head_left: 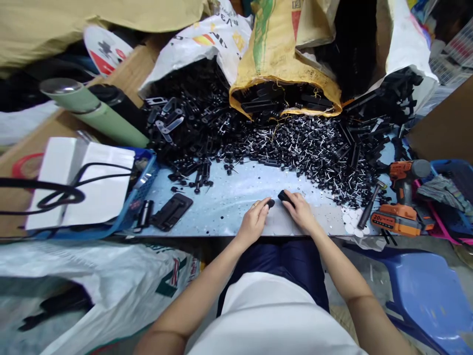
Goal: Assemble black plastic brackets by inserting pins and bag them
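Observation:
My left hand point(254, 220) rests on the pale blue table point(229, 197) near its front edge, fingers pinched on a small black plastic part point(271, 202). My right hand point(301, 213) lies just to the right, fingers curled on a longer black plastic piece point(285, 196). The two parts almost touch between my hands. Behind them spreads a large heap of small black parts with metal pins point(306, 148).
A yellow sack point(281, 54) and white sacks point(207, 44) spill black parts at the back. A green flask point(92, 111) and a blue basket point(144, 182) stand left. An orange drill point(402, 197) and a hammer point(369, 204) lie right. A black bracket point(172, 211) lies front left.

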A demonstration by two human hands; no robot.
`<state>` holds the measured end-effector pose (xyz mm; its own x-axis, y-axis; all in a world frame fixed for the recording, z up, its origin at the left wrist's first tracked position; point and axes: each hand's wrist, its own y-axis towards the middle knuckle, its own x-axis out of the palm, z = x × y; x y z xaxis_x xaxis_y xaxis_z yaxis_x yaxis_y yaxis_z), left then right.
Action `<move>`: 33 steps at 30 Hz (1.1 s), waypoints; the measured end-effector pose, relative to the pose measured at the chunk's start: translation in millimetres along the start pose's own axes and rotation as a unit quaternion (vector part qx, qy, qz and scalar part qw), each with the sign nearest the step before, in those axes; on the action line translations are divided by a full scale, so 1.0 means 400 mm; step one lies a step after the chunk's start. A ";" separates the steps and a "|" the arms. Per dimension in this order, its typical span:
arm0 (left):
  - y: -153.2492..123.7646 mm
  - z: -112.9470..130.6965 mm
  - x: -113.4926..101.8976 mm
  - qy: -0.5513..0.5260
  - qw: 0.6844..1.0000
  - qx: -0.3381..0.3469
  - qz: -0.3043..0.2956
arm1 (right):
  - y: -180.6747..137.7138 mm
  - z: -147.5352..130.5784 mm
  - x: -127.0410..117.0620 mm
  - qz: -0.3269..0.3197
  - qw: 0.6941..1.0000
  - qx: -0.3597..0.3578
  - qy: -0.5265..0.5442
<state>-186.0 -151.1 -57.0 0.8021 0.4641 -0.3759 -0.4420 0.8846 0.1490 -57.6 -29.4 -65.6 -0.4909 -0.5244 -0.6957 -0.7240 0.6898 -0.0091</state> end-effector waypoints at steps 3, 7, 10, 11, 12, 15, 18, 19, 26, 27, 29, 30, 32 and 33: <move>0.001 0.006 0.013 -0.084 0.996 -0.027 -0.021 | -0.012 -0.023 -0.003 -0.069 0.968 0.024 0.239; -0.001 0.022 0.018 -0.068 0.998 -0.009 0.010 | -0.030 -0.046 -0.033 -0.096 0.953 0.024 0.286; -0.009 0.031 0.011 -0.008 0.999 0.037 0.025 | -0.029 -0.050 -0.062 -0.086 0.976 -0.057 0.193; -0.012 0.034 0.011 0.006 0.998 0.049 0.032 | -0.027 -0.051 -0.068 -0.076 0.980 -0.085 0.166; -0.015 0.037 0.014 0.015 0.997 0.059 0.043 | -0.027 -0.054 -0.069 -0.065 0.981 -0.107 0.146; -0.021 0.047 0.037 0.026 0.987 0.094 0.126 | -0.034 -0.069 -0.046 -0.025 0.982 -0.122 0.140; -0.019 0.057 0.055 0.034 0.968 0.117 0.219 | -0.049 -0.090 -0.005 0.022 0.983 -0.098 0.154; -0.016 0.058 0.055 0.038 0.965 0.120 0.228 | -0.053 -0.095 0.006 0.030 0.983 -0.090 0.155; 0.015 0.030 0.009 0.038 0.975 0.145 0.166 | -0.048 -0.099 0.056 0.057 0.985 -0.070 0.145; 0.017 0.024 0.010 0.038 0.974 0.144 0.169 | -0.046 -0.097 0.065 0.063 0.985 -0.072 0.142; 0.018 0.010 0.024 0.042 0.973 0.134 0.185 | -0.042 -0.093 0.084 0.073 0.986 -0.077 0.127; 0.016 0.002 0.036 0.042 0.972 0.119 0.196 | -0.040 -0.089 0.089 0.067 0.988 -0.080 0.116; 0.004 -0.020 0.064 0.016 0.975 0.063 0.211 | -0.028 -0.073 0.084 0.030 0.992 -0.090 0.078; -0.006 -0.032 0.076 -0.012 0.977 0.023 0.210 | -0.018 -0.060 0.070 0.009 0.994 -0.095 0.048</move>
<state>-165.6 -139.7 -80.5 0.5643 0.7866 -0.2508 -0.7159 0.6175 0.3260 -77.7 -61.1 -67.8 -0.5411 -0.5648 -0.6230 -0.7893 0.5967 0.1446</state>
